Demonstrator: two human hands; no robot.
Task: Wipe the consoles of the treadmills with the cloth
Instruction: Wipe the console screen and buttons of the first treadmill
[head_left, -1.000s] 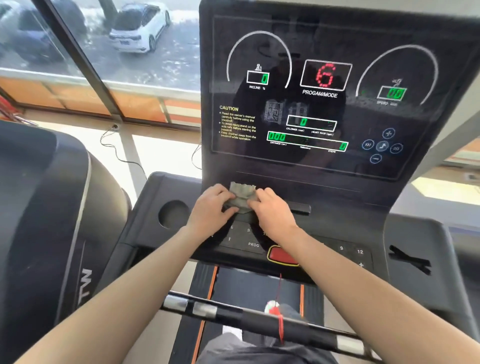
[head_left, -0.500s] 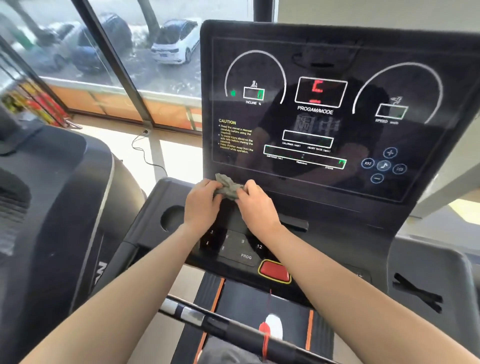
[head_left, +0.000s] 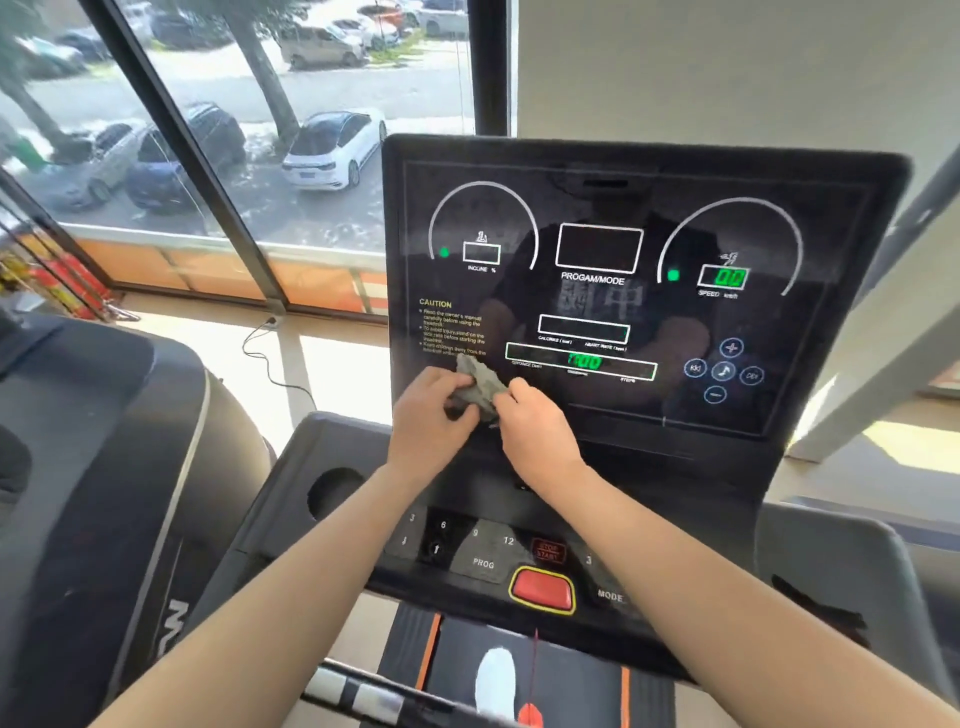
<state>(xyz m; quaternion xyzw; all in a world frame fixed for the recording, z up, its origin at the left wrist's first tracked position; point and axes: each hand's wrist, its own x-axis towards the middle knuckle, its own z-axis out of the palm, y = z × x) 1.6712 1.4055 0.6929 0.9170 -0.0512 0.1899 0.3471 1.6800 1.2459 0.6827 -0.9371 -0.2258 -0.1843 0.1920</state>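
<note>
A black treadmill console (head_left: 769, 218) with a lit display panel stands in front of me. A small crumpled grey cloth (head_left: 480, 384) is held between both hands at the lower left corner of the screen, just under the yellow CAUTION text. My left hand (head_left: 428, 421) pinches the cloth's left side. My right hand (head_left: 537, 428) grips its right side. The cloth's top edge touches the glass; the rest is bunched between my fingers.
Below the screen lies the keypad (head_left: 483, 551) with a red stop button (head_left: 543, 592) and a cup hole (head_left: 332, 491). A second treadmill's dark housing (head_left: 104, 493) stands at left. A handlebar (head_left: 363, 696) crosses the bottom. Windows (head_left: 234, 130) are behind.
Both hands have lifted the cloth from the ledge below the screen up onto the lower left of the display. The view has tilted upward.
</note>
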